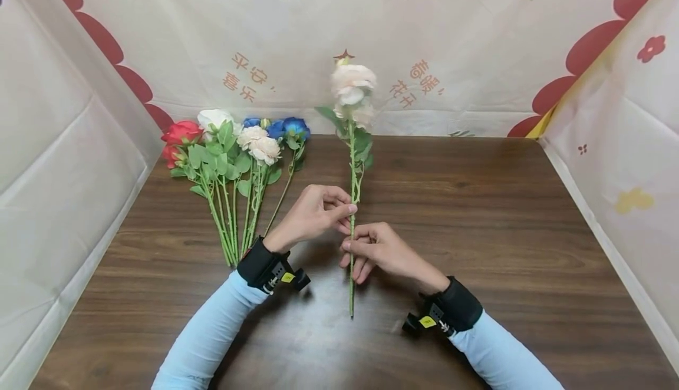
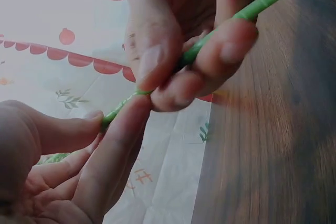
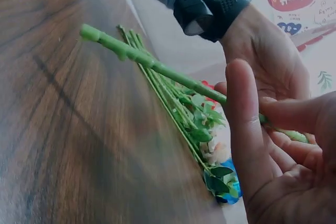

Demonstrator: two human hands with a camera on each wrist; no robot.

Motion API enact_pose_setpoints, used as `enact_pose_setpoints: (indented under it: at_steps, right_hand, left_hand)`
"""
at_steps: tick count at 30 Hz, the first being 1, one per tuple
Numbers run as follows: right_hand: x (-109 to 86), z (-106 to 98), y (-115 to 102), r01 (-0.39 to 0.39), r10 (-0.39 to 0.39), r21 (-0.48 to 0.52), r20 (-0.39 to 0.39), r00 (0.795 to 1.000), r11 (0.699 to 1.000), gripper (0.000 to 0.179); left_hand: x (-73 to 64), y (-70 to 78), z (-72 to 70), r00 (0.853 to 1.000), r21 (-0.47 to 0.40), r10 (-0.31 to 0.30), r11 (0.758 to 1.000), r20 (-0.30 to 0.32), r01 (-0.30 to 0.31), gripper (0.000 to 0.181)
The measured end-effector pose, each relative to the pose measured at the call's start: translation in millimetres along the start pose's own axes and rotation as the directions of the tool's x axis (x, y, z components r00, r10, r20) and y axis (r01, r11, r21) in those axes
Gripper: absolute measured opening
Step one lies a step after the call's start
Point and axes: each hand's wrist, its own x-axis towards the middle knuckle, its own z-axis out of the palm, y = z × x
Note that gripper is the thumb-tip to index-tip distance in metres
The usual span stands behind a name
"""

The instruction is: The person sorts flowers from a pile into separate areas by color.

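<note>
Both hands hold one artificial flower with pale cream-pink blooms [image 1: 353,83] and a long green stem [image 1: 352,296], raised above the table with its blooms pointing away. My left hand [image 1: 318,213] pinches the stem below the leaves [image 1: 362,145], between thumb and fingers. Just below it, my right hand [image 1: 384,253] pinches the same stem, whose bare lower end sticks out past the fingers. In the left wrist view the left fingers [image 2: 118,140] and the right hand [image 2: 194,40] sit close together on the stem. The right wrist view shows the stem's cut end [image 3: 90,32].
To the left on the brown wooden table [image 1: 477,219] lies a bunch of artificial flowers: red roses [image 1: 182,133], a white bloom [image 1: 214,119], cream-pink blooms [image 1: 260,145] and blue ones [image 1: 294,126], stems toward me. Printed cloth [image 1: 297,36] walls the back and both sides.
</note>
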Motion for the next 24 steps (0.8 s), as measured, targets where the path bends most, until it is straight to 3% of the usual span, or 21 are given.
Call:
enact_pose_setpoints:
  at_steps: [10, 15, 20, 24]
  right_hand:
    - [-2.7, 8.8, -1.1, -0.006, 0.004, -0.021, -0.101, 0.995, 1.000, 0.028]
    - [-8.6, 8.2, 0.5, -0.026, 0.023, -0.018, -0.140, 0.990, 1.000, 0.029]
    - [-24.7, -8.3, 5.0, -0.064, 0.052, -0.051, -0.206, 0.977, 0.997, 0.029]
    - [-44.9, -31.7, 12.6, -0.089, 0.068, -0.070, -0.257, 0.964, 0.994, 0.028]
  left_hand:
    - [1.3, -6.9, 3.3, 1.000, 0.016, -0.012, 1.000, -0.018, 0.013, 0.014]
    - [-0.6, -7.1, 6.0, 1.000, -0.016, -0.005, 1.000, -0.002, 0.005, 0.016]
    - [-0.5, -5.0, 8.1, 0.998, 0.006, -0.051, 0.999, 0.023, 0.050, 0.025]
    - [-0.2, -10.8, 5.6, 0.998, 0.013, -0.063, 0.998, 0.006, 0.063, 0.029]
